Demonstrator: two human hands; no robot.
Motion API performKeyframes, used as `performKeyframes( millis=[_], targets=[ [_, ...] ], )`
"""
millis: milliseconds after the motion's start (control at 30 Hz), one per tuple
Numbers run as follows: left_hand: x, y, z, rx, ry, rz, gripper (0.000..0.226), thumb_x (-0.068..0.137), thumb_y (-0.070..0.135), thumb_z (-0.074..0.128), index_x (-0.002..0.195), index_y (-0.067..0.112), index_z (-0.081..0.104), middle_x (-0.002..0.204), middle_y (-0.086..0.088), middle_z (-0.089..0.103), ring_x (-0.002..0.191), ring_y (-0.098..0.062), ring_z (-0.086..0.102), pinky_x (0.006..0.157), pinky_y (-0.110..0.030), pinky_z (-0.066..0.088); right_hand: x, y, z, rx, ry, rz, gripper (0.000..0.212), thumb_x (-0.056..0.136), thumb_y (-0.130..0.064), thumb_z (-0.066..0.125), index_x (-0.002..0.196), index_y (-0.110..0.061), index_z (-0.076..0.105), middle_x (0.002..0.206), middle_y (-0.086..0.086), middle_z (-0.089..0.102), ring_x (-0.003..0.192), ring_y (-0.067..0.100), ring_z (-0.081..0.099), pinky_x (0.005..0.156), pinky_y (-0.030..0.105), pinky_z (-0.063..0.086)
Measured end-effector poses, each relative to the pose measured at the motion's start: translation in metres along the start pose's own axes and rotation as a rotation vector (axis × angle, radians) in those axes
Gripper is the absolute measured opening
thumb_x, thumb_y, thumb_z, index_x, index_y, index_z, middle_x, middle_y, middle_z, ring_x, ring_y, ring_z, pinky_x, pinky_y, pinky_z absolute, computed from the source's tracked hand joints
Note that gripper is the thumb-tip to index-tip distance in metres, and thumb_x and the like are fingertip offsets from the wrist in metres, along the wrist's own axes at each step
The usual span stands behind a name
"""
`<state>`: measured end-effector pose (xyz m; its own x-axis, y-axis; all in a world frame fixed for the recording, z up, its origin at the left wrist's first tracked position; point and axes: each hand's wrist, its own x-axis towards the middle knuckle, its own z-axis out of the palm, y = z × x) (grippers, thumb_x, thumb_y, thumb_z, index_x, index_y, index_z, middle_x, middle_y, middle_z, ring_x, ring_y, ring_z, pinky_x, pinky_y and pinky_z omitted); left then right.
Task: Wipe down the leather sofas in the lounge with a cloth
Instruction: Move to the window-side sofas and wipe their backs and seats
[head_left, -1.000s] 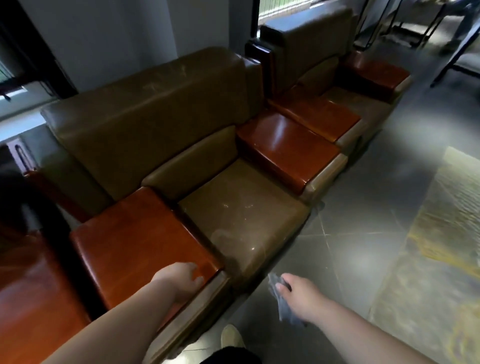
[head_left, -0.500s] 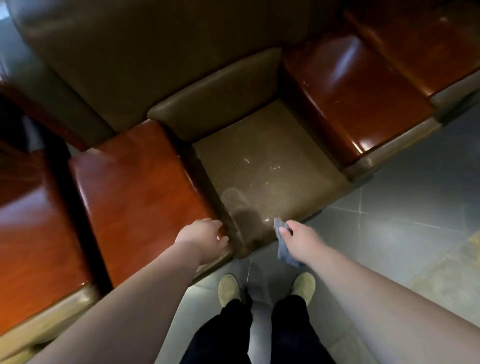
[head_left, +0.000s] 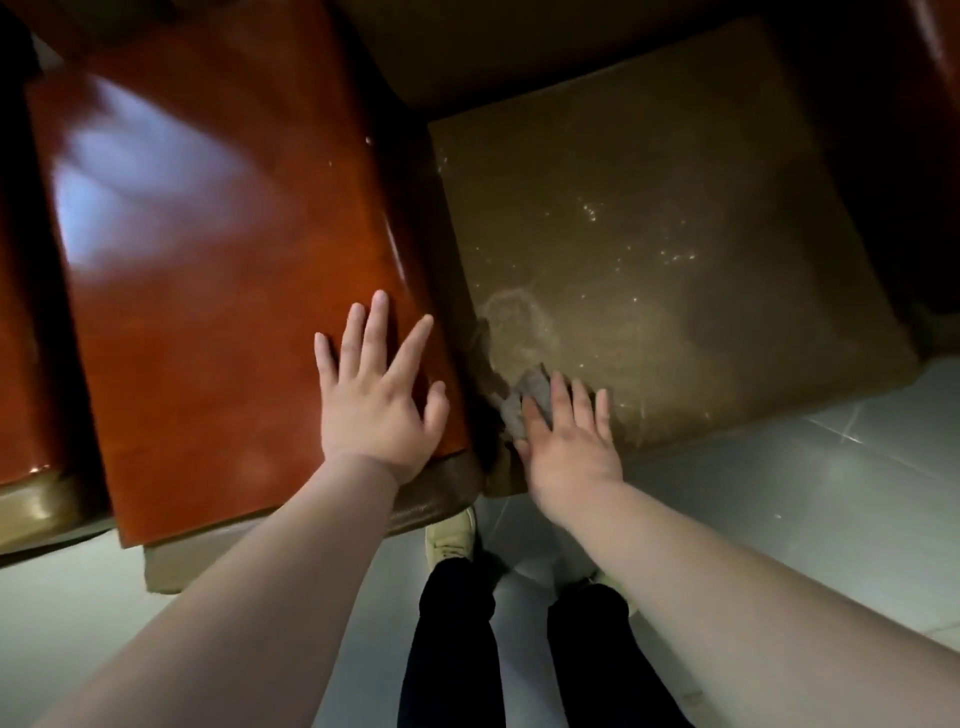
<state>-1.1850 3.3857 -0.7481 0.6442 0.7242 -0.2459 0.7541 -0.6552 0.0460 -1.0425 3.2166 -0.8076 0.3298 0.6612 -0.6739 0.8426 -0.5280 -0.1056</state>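
The olive-brown leather seat cushion fills the upper right, dusty, with a pale smear near its front left corner. My right hand lies flat on that corner, pressing a small grey cloth onto the leather; only the cloth's crumpled edge shows past my fingers. My left hand rests palm-down, fingers spread, on the glossy red-brown wooden armrest to the left of the seat. It holds nothing.
The sofa's dark backrest runs along the top. Another red-brown armrest lies at the far left edge. Grey tiled floor lies below the seat. My dark trousers and pale shoes stand just in front of the sofa.
I have leaned in over the sofa. My right hand moved from the seat's front edge onto the cushion and flattened on the cloth. My left hand spread flat on the armrest.
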Motion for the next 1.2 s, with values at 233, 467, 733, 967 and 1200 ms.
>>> performKeyframes(
  millis=[233,467,733,967,1200],
  targets=[
    [0.001,-0.008,0.020,-0.063,0.163,0.038,0.076,0.092,0.058,0.048,0.163,0.035,0.035,0.177,-0.005,0.012,0.164,-0.031,0.006,0.129,-0.064,0.007,0.036,-0.011,0.044,-0.087,0.188,-0.323,0.073,0.108,-0.043,0.019,0.162,-0.009,-0.017,0.173,0.014,-0.017,0.157,0.029,-0.027,0.127,0.046,-0.017],
    [0.002,-0.008,0.020,-0.073,0.157,0.045,0.078,0.090,0.059,0.050,0.163,0.035,0.036,0.178,-0.005,0.011,0.164,-0.031,0.004,0.129,-0.064,0.006,0.094,-0.002,-0.017,0.025,0.282,-0.202,0.071,0.108,-0.048,0.027,0.168,-0.021,-0.002,0.175,0.010,0.003,0.162,0.028,-0.006,0.131,0.047,-0.001],
    [0.000,-0.010,0.019,-0.078,0.149,0.057,0.080,0.088,0.061,0.050,0.163,0.034,0.037,0.178,-0.005,0.010,0.165,-0.030,0.003,0.128,-0.066,0.009,0.032,0.016,0.030,-0.259,0.210,-0.483,0.077,0.100,-0.059,0.022,0.163,-0.016,0.035,0.173,0.015,0.016,0.160,0.035,0.006,0.129,0.049,0.008],
    [-0.001,-0.007,0.017,-0.094,0.128,0.042,0.076,0.091,0.059,0.048,0.163,0.037,0.036,0.178,-0.003,0.010,0.165,-0.027,0.002,0.129,-0.064,0.008,0.074,0.000,-0.003,-0.036,0.295,-0.180,0.078,0.107,-0.055,0.028,0.165,-0.013,-0.004,0.171,0.008,-0.028,0.158,0.027,-0.025,0.129,0.045,-0.011],
    [-0.002,-0.008,0.018,-0.079,0.129,0.033,0.075,0.092,0.059,0.047,0.163,0.039,0.035,0.178,-0.001,0.009,0.165,-0.026,0.000,0.131,-0.061,0.005,0.049,0.034,0.024,-0.208,0.285,-0.686,0.065,0.101,-0.042,0.043,0.160,-0.014,0.040,0.168,0.007,0.034,0.155,0.024,0.033,0.127,0.044,0.025]
  ],
)
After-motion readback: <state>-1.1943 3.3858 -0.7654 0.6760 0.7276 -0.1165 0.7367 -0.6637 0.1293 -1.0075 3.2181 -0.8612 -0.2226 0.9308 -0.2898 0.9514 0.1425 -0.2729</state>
